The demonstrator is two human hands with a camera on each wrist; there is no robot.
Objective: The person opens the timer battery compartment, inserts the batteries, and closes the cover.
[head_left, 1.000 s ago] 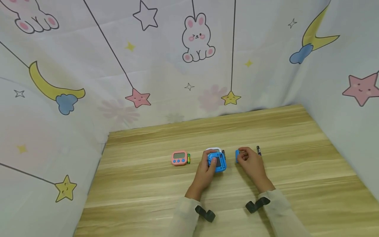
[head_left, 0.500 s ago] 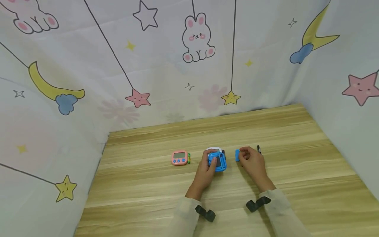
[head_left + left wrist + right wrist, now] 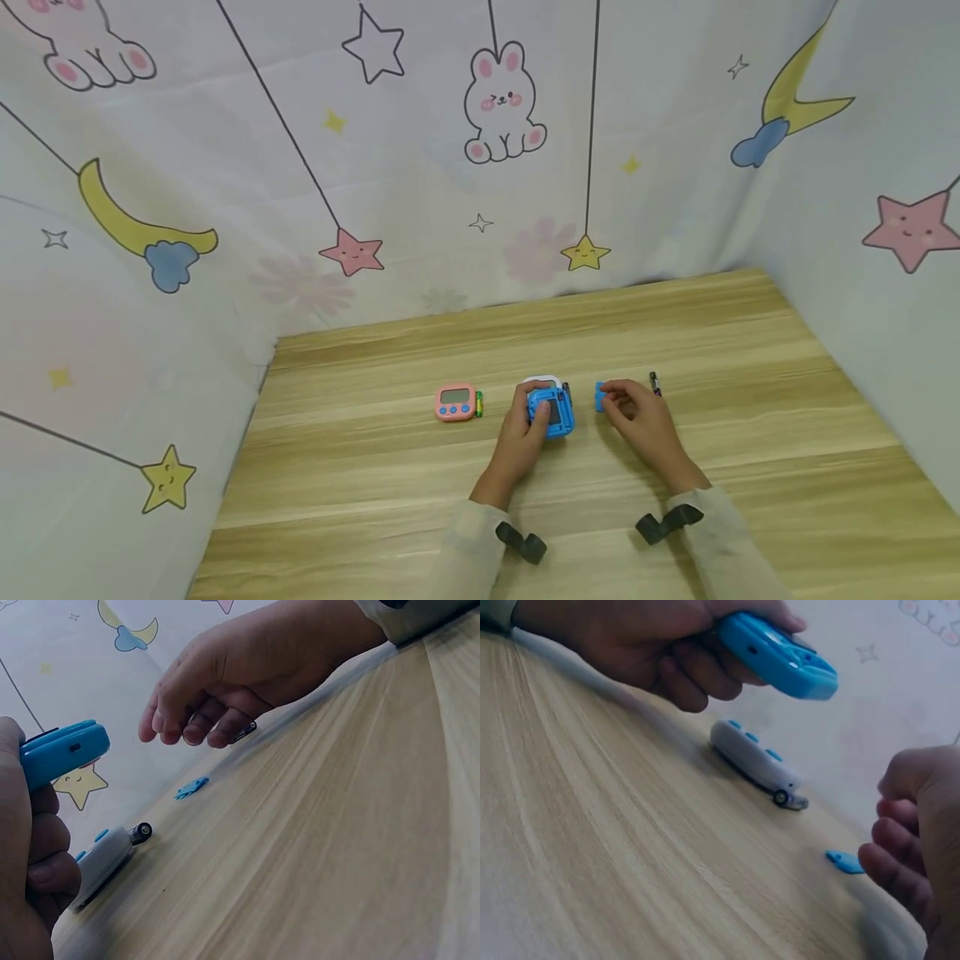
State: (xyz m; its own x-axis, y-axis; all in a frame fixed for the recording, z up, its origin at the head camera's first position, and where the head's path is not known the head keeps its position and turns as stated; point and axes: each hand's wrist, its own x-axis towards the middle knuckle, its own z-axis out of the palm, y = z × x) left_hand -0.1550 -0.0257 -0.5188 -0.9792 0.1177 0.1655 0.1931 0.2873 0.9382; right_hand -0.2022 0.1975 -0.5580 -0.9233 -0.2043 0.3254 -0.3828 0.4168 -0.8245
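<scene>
My left hand (image 3: 522, 427) holds a blue digital timer (image 3: 558, 423) above the table, its thumb lying across the face turned up to me. On the wood to the right lies a small blue cover (image 3: 599, 397), seen whole in the left wrist view. Just over and beside that cover hovers my right hand (image 3: 639, 418), with loosely bent fingers (image 3: 196, 733) and nothing in them. Partly hidden behind the blue timer, a white timer (image 3: 751, 757) with blue buttons rests on the table, a dark battery (image 3: 791, 800) at its side.
A pink timer (image 3: 455, 410) stands to the left with a green battery (image 3: 479, 404) along its right edge. Beyond my right hand lies a black battery (image 3: 655, 383), partly hidden. A patterned white curtain (image 3: 420, 192) encloses the wooden table (image 3: 360, 483) at the back and sides.
My right hand has drawn slightly away from the blue cover, which stays on the table. The left hand keeps its hold on the blue timer. The head view has tilted a little.
</scene>
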